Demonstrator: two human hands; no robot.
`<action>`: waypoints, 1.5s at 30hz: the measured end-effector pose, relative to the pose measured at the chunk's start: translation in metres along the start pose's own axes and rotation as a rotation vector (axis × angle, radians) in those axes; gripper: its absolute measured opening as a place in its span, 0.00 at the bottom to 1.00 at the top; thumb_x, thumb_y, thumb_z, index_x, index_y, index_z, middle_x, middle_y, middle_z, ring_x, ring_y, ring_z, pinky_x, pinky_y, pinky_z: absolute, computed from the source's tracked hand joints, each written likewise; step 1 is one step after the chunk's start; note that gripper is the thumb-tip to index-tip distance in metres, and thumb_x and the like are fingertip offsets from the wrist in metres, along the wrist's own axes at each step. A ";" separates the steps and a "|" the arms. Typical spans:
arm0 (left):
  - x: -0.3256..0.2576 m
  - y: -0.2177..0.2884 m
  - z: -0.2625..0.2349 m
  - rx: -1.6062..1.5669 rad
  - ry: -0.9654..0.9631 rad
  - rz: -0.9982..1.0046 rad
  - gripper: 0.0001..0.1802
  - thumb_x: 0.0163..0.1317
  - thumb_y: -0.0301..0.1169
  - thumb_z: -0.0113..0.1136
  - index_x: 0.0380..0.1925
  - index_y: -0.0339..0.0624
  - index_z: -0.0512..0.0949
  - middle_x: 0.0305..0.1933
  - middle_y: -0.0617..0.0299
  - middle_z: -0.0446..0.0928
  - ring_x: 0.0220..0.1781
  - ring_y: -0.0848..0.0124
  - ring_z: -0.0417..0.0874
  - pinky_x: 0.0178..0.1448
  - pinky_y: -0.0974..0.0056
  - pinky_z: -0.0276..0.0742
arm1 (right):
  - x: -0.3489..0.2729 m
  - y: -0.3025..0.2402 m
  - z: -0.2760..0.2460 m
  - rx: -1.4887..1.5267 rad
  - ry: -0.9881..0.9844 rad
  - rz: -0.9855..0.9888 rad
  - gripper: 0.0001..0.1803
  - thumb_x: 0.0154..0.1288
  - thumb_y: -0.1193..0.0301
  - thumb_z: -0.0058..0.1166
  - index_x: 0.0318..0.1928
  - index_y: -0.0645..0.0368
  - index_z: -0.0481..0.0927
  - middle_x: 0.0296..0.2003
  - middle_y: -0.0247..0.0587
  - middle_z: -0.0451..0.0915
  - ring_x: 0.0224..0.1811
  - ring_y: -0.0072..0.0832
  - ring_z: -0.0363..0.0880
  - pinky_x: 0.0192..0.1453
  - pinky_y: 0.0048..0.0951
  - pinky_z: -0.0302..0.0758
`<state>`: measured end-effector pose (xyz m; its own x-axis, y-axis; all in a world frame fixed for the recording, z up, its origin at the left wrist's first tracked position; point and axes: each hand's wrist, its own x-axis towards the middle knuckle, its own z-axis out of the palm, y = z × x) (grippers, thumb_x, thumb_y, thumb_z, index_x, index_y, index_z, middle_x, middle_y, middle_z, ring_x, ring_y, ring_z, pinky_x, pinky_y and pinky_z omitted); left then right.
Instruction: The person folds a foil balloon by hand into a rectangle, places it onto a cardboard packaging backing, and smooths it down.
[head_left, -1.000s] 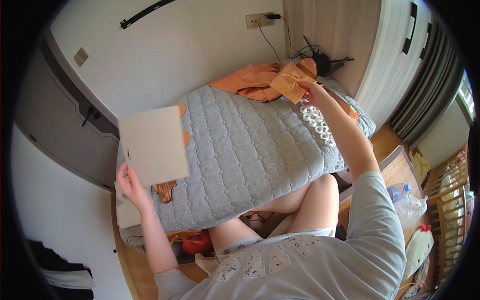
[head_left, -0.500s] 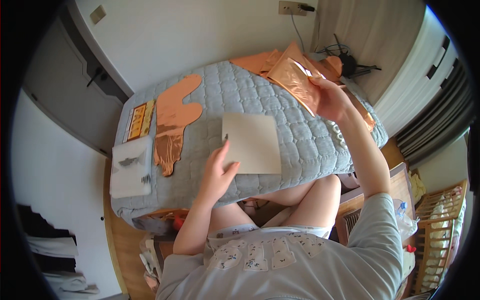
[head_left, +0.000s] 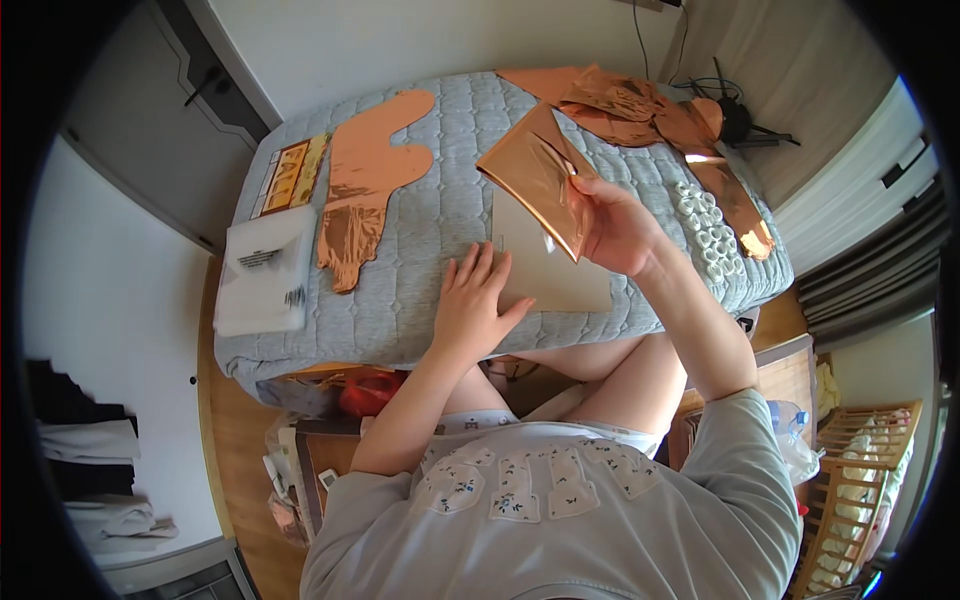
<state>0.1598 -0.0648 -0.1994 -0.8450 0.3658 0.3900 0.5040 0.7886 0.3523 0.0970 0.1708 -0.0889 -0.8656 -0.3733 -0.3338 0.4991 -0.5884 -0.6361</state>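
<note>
left hand: flat, pressing one beige card | right hand: gripping one copper foil sheet

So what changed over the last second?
The left hand brought the card down from mid-air and now presses it flat on the quilt. The right hand carried the copper foil in over the card. Foil pieces on the quilt stayed.
</note>
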 end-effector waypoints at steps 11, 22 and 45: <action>-0.004 0.001 0.004 0.028 0.066 0.030 0.38 0.63 0.53 0.65 0.65 0.38 0.74 0.72 0.41 0.71 0.76 0.47 0.69 0.76 0.37 0.61 | 0.002 0.004 -0.050 0.004 0.014 0.069 0.21 0.77 0.63 0.52 0.66 0.56 0.73 0.59 0.40 0.83 0.66 0.37 0.78 0.72 0.49 0.72; -0.005 0.001 0.004 0.050 0.088 0.050 0.38 0.63 0.54 0.65 0.66 0.39 0.74 0.70 0.40 0.72 0.74 0.47 0.71 0.75 0.38 0.63 | 0.004 -0.022 -0.053 -0.600 0.134 0.067 0.25 0.71 0.66 0.62 0.63 0.64 0.75 0.53 0.40 0.84 0.55 0.28 0.84 0.65 0.35 0.78; 0.043 -0.003 -0.022 -0.214 -0.098 -0.058 0.37 0.70 0.55 0.59 0.65 0.34 0.74 0.71 0.40 0.71 0.74 0.46 0.69 0.77 0.45 0.62 | 0.024 -0.014 -0.048 -1.244 0.178 0.150 0.24 0.62 0.65 0.69 0.57 0.60 0.84 0.46 0.37 0.87 0.44 0.26 0.86 0.44 0.28 0.86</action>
<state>0.1259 -0.0624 -0.1652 -0.8818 0.3772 0.2830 0.4714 0.6907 0.5484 0.0669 0.2044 -0.1214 -0.8457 -0.2195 -0.4864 0.3004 0.5574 -0.7739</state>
